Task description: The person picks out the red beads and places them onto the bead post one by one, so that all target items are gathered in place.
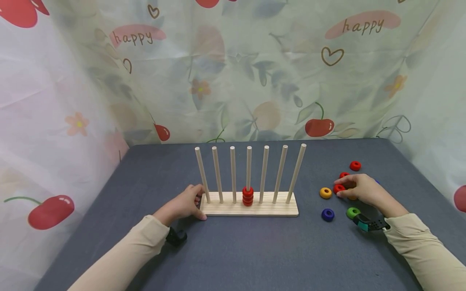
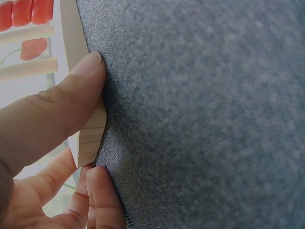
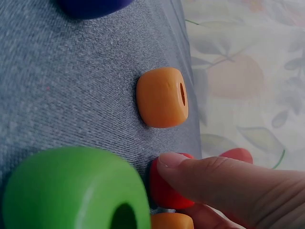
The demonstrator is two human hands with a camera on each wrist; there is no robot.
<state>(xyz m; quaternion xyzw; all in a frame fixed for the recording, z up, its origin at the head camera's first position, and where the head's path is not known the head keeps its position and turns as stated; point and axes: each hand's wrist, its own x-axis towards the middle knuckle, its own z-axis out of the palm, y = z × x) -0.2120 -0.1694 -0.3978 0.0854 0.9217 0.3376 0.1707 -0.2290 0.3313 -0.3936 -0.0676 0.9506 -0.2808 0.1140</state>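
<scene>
A wooden peg stand [image 1: 225, 209] with several upright pegs stands mid-table, with three red beads [image 1: 248, 197] stacked on its middle peg. My left hand [image 1: 183, 204] grips the stand's left end. In the left wrist view, the thumb lies along the front edge and fingers reach around behind. To the right, my right hand [image 1: 369, 192] pinches a red bead [image 1: 338, 188] between thumb and fingers; that bead [image 3: 167, 186] appears low over the cloth in the right wrist view. Whether it touches the cloth I cannot tell.
Around the right hand lie a yellow bead [image 1: 325, 193], a dark blue bead [image 1: 327, 214], a green bead [image 1: 352, 212] and a red bead [image 1: 355, 165]. Others are partly hidden by the hand. A patterned curtain [image 1: 236, 81] borders the table's back and sides.
</scene>
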